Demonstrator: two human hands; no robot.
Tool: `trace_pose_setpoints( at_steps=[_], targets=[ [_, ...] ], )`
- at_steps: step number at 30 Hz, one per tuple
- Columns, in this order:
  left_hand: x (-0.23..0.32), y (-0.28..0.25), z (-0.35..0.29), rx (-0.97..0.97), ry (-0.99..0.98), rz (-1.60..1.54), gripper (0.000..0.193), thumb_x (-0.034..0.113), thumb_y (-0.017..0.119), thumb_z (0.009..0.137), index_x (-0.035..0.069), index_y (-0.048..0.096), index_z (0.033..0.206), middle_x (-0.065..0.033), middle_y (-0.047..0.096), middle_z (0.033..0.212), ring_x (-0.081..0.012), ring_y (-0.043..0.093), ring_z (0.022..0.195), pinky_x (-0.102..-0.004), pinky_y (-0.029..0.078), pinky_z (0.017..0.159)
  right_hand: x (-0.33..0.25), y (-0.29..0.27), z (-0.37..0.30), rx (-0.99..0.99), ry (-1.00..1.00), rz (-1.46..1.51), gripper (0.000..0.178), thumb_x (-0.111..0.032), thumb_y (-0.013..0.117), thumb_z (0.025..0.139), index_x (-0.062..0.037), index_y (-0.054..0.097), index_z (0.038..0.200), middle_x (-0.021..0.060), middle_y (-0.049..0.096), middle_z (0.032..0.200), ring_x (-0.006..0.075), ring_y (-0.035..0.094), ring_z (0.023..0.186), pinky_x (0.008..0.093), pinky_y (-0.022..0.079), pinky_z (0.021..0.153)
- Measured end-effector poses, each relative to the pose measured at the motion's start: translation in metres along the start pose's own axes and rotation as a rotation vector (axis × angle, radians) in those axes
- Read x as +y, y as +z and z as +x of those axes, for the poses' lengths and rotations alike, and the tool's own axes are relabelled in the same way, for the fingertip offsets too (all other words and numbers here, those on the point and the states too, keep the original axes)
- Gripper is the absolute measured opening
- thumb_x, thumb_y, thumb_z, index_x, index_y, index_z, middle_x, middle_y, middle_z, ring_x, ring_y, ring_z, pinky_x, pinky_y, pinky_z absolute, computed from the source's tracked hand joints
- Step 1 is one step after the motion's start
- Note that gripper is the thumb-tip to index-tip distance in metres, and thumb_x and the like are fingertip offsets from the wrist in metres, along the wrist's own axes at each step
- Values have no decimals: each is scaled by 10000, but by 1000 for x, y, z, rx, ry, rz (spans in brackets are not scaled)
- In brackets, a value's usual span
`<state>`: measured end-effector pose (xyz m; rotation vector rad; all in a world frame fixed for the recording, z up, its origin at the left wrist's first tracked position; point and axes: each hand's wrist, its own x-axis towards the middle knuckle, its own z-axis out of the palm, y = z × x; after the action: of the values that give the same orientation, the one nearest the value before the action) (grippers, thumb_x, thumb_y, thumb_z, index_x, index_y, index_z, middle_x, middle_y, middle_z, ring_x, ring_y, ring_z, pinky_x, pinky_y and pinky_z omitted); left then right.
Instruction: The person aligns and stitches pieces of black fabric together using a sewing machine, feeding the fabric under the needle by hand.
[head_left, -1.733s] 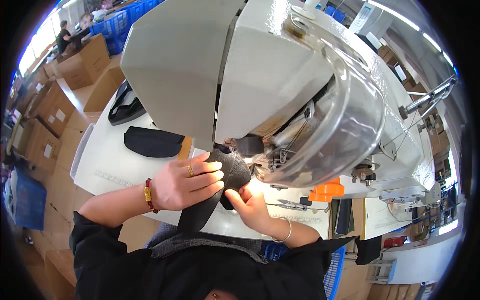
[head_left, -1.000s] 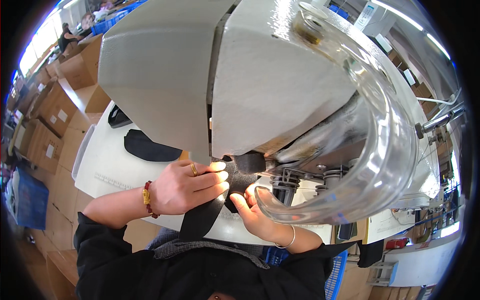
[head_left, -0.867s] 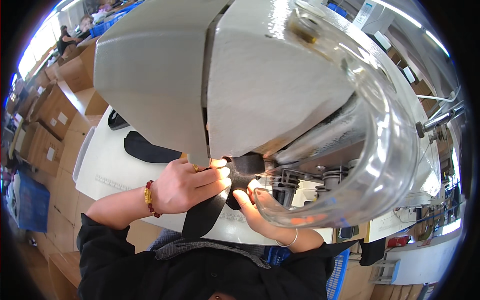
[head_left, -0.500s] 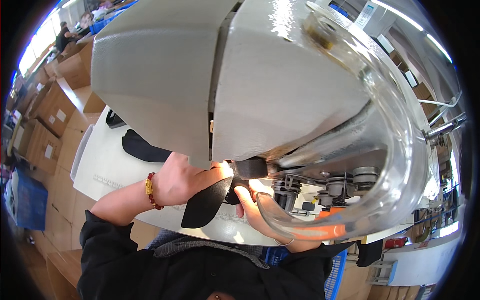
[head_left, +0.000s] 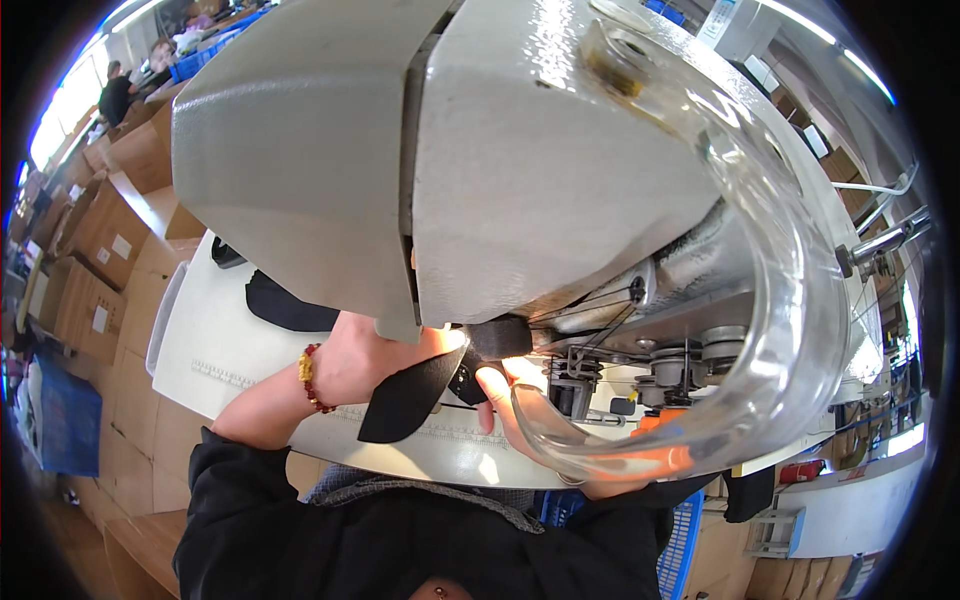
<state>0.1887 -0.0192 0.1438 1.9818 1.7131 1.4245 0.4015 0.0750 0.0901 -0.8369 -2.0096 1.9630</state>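
My left hand (head_left: 375, 352) reaches in under the head of a grey sewing machine (head_left: 560, 170), its fingers closed on a black fabric piece (head_left: 408, 400). The free end of that piece droops toward me in a rounded flap. From the other side, my right hand (head_left: 508, 400) pinches the black material just below a dark band (head_left: 500, 338) beside the lit sewing spot. The machine head hides the needle, and a clear curved plastic guard (head_left: 800, 260) covers part of my right hand and wrist.
Another black fabric piece (head_left: 285, 303) lies on the white tabletop (head_left: 185, 340), left of the machine. Thread tension discs (head_left: 680, 370) and an orange part sit behind the guard. A blue basket (head_left: 680, 545) is below the table; cardboard boxes (head_left: 95, 235) stand at far left.
The view has shifted slightly, uncovering more threads beneath the machine head. Both hands stay close to the sewing spot; more black material shows between the flap and my right fingers.
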Motion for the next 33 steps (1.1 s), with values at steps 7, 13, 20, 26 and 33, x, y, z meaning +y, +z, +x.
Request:
trace_pose_setpoints(
  at_steps=[7,13,20,26,33],
  targets=[
    [-33,-25,-2,-211,337,-223,245,14,796,691,66,718,918,-80,673,1010,-256,646,892,-358,496,783,-12,-15,12,337,-1084,-943,266,-114,594,901,-76,556,1162,106,605,1039,155,602,796,289,473,653],
    [-39,-12,0,-4,515,-347,157,71,807,717,70,708,839,-54,690,916,-213,659,830,-325,499,735,-21,-36,32,404,-1895,-1613,453,-35,688,763,-145,602,1193,110,632,1073,184,607,867,298,506,712],
    [-42,-13,2,-36,556,-208,117,86,794,707,51,706,776,-59,684,837,-221,653,727,-329,501,658,-19,-16,21,141,-1432,-882,358,21,744,702,-15,678,1051,139,691,970,177,636,679,299,494,587],
    [-52,-8,-2,-1,644,-17,127,72,766,656,46,697,759,-50,672,820,-215,643,712,-334,498,637,-29,-18,21,189,-1432,-1039,392,-8,769,728,7,660,1104,127,687,791,198,615,562,292,474,518],
    [-48,2,-3,110,652,-3,149,40,733,635,50,705,781,-42,649,815,-210,634,687,-327,490,606,88,-21,44,396,-1262,-1106,296,-73,620,874,4,615,1160,142,599,1111,258,551,982,347,373,861]
  ],
)
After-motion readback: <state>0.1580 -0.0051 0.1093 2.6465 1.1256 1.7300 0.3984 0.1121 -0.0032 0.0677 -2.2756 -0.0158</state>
